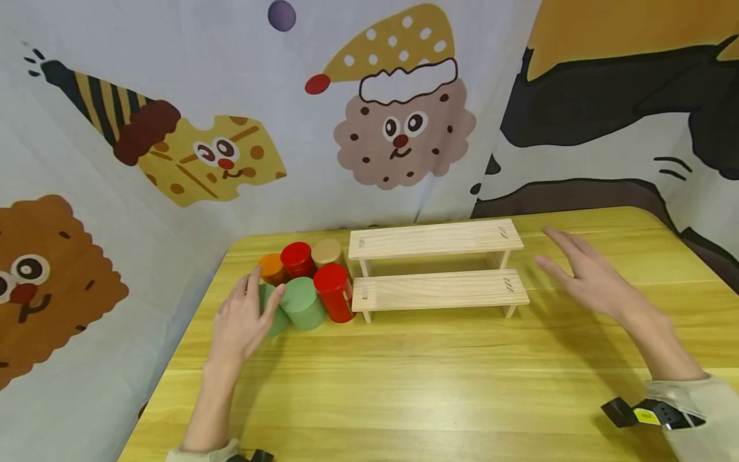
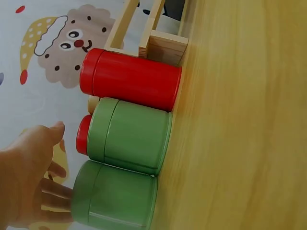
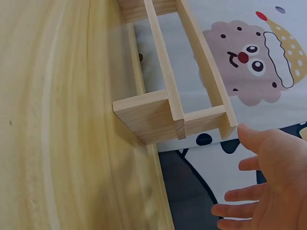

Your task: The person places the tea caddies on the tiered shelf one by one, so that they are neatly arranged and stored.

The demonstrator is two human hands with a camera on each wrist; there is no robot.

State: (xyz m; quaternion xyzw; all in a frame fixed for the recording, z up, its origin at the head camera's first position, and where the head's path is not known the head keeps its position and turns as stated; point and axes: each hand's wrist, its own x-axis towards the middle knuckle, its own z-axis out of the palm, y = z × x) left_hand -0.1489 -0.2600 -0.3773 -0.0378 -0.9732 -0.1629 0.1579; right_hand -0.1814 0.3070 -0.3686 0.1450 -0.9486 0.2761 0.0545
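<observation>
Several round lidded canisters stand together at the left of the table. The front row has a green canister (image 1: 280, 325), a second green canister (image 1: 304, 307) and a red canister (image 1: 335, 294). Behind are an orange canister (image 1: 272, 267), another red canister (image 1: 297, 258) and a tan one (image 1: 329, 251). My left hand (image 1: 239, 321) is at the leftmost green canister, thumb spread from loose fingers that pass behind its lid in the left wrist view. To the right of a two-step wooden rack (image 1: 439, 290), my right hand (image 1: 594, 282) hovers with spread fingers, holding nothing.
The wooden table (image 1: 404, 385) reaches a printed cloth backdrop (image 1: 312, 160) behind and at the left. The rack's upper step (image 1: 435, 239) lies behind its lower one, close beside the canisters. A strap with a black device (image 1: 652, 414) circles the right wrist.
</observation>
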